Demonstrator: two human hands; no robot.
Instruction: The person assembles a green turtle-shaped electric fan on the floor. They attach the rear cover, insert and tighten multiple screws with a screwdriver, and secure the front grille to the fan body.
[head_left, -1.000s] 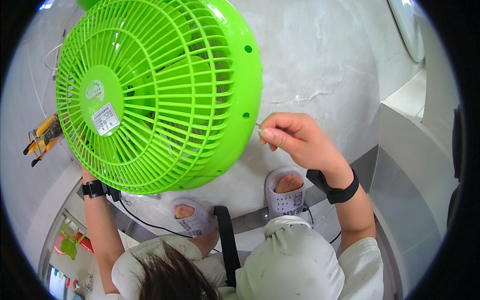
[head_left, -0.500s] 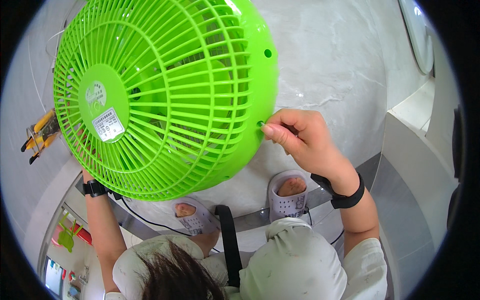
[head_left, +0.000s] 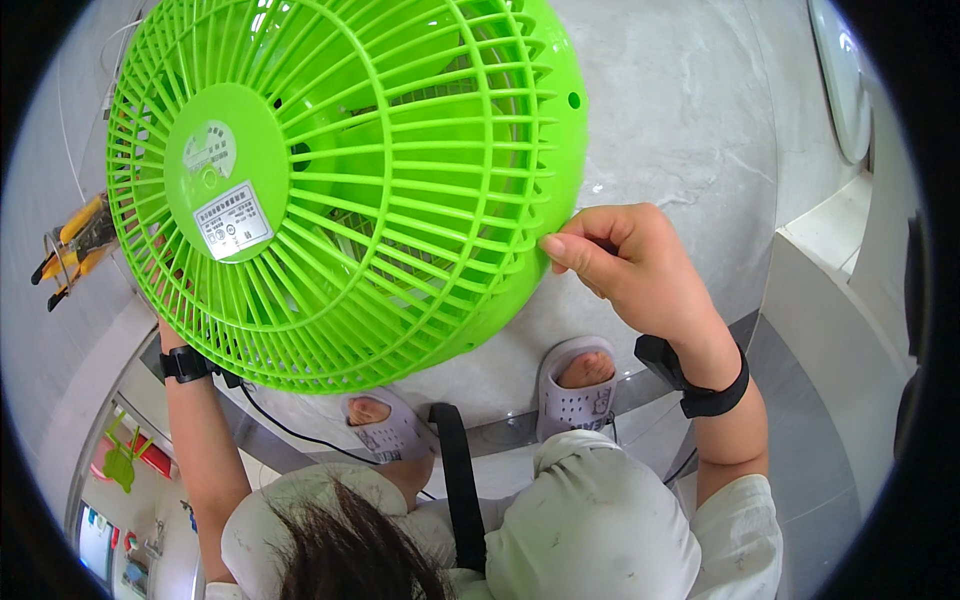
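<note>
I have the green fan (head_left: pixel 340 190) lifted well clear of the marble floor (head_left: pixel 690 110), its back grille with the round centre plate tipped up toward me so the rim is easy to reach. My right hand (head_left: pixel 640 265) pinches at the fan's right rim, fingers (head_left: pixel 565 250) clenched on something too small to make out. My left hand is hidden beneath the fan's lower left edge, only its wrist strap (head_left: pixel 185 363) showing, so I cannot tell its grip; yellow-handled pliers (head_left: pixel 72 245) lie left of the fan.
</note>
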